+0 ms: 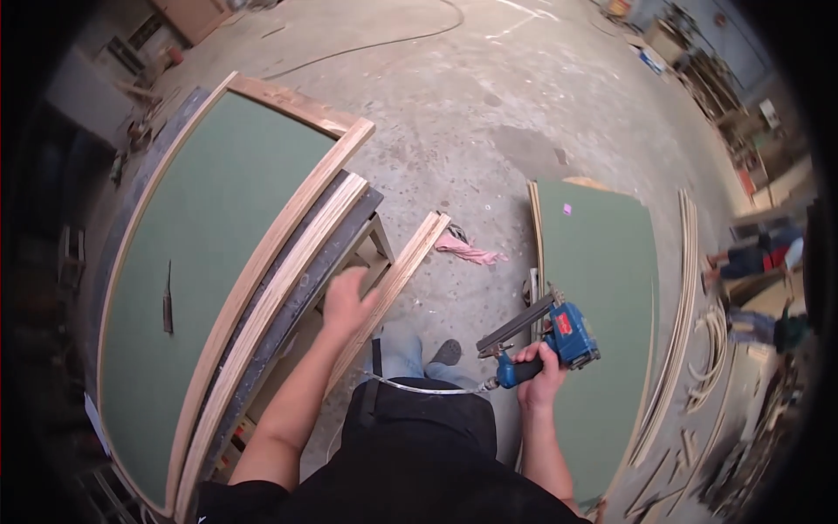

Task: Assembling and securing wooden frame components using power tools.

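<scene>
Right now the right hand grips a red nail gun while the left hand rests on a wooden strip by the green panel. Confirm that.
Not quite. The head view shows the nail gun is blue, not red. The rest stands: the right hand grips its handle, and the left hand rests on the wooden strip beside the green panel on the bench.

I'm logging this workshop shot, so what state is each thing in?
Left hand: open, resting on a wooden strip.
Right hand: shut on the blue nail gun.
Hose: attached to the nail gun.
Framed green panel: lying flat on the bench.
Pink rag: crumpled on the floor.
</scene>
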Available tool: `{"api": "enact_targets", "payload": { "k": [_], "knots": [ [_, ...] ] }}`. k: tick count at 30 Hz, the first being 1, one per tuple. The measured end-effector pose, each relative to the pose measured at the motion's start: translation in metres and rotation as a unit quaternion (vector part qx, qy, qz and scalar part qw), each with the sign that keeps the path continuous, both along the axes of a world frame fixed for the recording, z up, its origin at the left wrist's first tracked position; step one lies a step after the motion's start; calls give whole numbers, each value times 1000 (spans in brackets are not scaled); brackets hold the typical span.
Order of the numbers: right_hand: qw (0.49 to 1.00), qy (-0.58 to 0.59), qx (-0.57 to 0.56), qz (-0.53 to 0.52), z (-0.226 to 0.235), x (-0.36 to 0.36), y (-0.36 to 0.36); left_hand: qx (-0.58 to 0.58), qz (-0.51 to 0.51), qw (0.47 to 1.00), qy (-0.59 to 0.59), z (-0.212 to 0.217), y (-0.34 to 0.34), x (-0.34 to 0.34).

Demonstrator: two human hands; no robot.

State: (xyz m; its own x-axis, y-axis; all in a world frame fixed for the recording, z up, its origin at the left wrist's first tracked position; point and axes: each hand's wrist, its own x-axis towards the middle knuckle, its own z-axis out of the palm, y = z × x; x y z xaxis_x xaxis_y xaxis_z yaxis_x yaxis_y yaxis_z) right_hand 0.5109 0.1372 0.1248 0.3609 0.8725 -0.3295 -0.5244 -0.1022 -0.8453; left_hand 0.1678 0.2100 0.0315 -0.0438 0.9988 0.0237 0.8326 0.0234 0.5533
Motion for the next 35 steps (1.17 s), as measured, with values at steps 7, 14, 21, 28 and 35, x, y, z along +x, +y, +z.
{"api": "enact_targets", "payload": {
  "k": [7, 14, 21, 28, 35],
  "knots": [
    [994, -57, -21, 96, -10, 3, 171, 43, 189, 969, 153, -42, 100, -59],
    [980, -68, -97, 160, -17, -29, 304, -30, 226, 946, 233, -76, 159, -67],
    [823, -291, -124, 472, -36, -61, 434, -48, 220, 940, 257, -75, 164, -76],
    [428, -402, 132, 799, -27, -219, 544, -63, 241, 939, 235, -73, 160, -79],
    [213, -412, 251, 850, -51, -284, 523, -58, 239, 946, 212, -72, 160, -77]
  ]
}}
